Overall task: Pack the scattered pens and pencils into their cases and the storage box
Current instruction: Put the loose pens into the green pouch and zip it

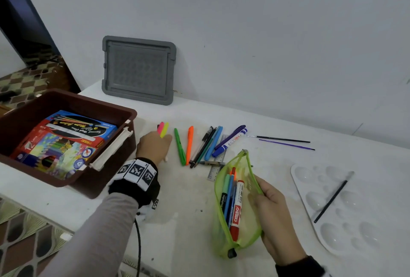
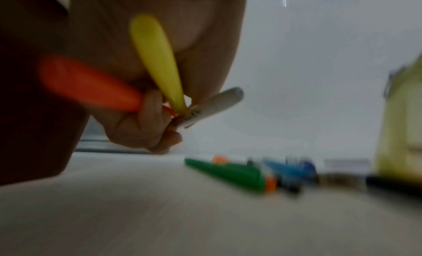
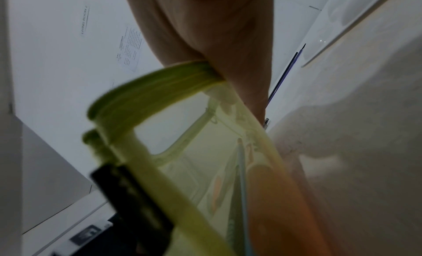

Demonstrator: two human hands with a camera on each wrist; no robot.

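Note:
My left hand (image 1: 154,146) grips a pink highlighter (image 1: 160,127) and a yellow highlighter (image 1: 164,129) just above the white table, right of the brown box. In the left wrist view the yellow highlighter (image 2: 157,61), a pink-orange one (image 2: 89,83) and a grey pen end (image 2: 212,106) stick out of the curled fingers. My right hand (image 1: 273,208) holds the rim of an open green mesh pencil case (image 1: 238,228) with several pens and a red marker (image 1: 237,210) inside. The same case (image 3: 160,151) fills the right wrist view. Several loose pens (image 1: 199,145) lie in a row between both hands.
A brown storage box (image 1: 106,108) at the left holds coloured-pencil packs (image 1: 64,141). Its grey lid (image 1: 138,69) leans on the wall. A metal ruler (image 1: 218,161) lies under the pens. Two thin brushes (image 1: 286,142) lie further right. A white paint palette (image 1: 332,208) carries a dark brush (image 1: 331,199).

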